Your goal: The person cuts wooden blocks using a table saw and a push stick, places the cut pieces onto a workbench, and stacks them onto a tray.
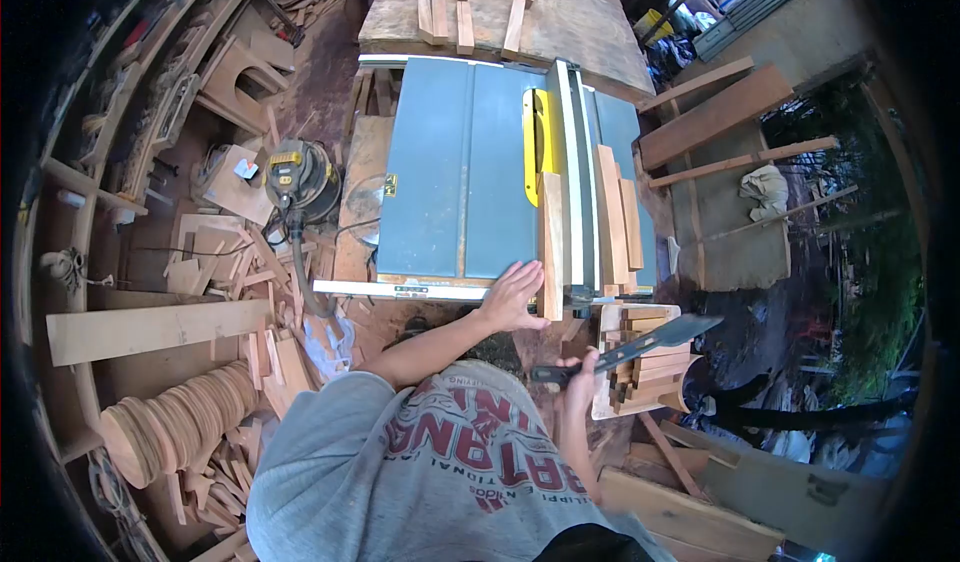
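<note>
A wooden strip [550, 252] lies lengthwise on the blue-grey table saw [425, 162], beside the fence [574, 172]. Its far end reaches the yellow insert plate [531, 152] around the blade slot, and its near end overhangs the saw's front edge. My left hand [514, 297] grips the strip near that end, fingers against its left side and thumb low by the end. Off to the right of my body, my right hand [580, 382] is closed around the handle of a long black push stick [655, 339], which points right, away from the saw.
More wooden strips [610, 217] lie right of the fence, and several blocks [465, 27] sit on the outfeed table [570, 37]. A crate of cut pieces [655, 367] stands at front right. On the left are a shop vacuum [300, 177], offcuts and stacked round discs [180, 422].
</note>
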The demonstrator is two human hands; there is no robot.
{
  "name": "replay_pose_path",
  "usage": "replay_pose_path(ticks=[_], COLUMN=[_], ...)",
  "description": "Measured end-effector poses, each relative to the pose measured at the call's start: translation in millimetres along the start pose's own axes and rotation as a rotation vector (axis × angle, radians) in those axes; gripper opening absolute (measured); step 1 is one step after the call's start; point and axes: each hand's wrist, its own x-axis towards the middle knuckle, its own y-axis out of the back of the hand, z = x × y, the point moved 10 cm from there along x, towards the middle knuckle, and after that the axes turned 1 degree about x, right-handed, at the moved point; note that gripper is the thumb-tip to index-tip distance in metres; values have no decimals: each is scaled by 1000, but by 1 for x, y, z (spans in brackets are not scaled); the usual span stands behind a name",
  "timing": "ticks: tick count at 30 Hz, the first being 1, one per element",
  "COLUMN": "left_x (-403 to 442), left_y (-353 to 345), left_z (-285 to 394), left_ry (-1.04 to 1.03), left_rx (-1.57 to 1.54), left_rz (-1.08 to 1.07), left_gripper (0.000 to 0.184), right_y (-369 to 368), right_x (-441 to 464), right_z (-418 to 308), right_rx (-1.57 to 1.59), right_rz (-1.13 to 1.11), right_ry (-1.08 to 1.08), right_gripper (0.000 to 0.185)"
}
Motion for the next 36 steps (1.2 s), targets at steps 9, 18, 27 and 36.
replay_pose_path(ticks=[9,18,27,36], left_x=[13,26,44,58], left_y=[5,1,5,6], left_z=[-13,-28,-44,-59], left_ry=[31,61,78,83], left_rx=[-43,-43,-23,-51], left_rz=[27,-45,-47,-62], left_gripper=[106,107,107,108], right_y=[8,-12,0,-16], right_x=[-43,-119,-123,-107], right_z=[-73,-104,-81,-58], right_rx=[-603,-1228,-1474,-1495], right_rz=[-311,-466,-531,-495], right_ry=[288,710,610,561], right_gripper=[35,63,72,81])
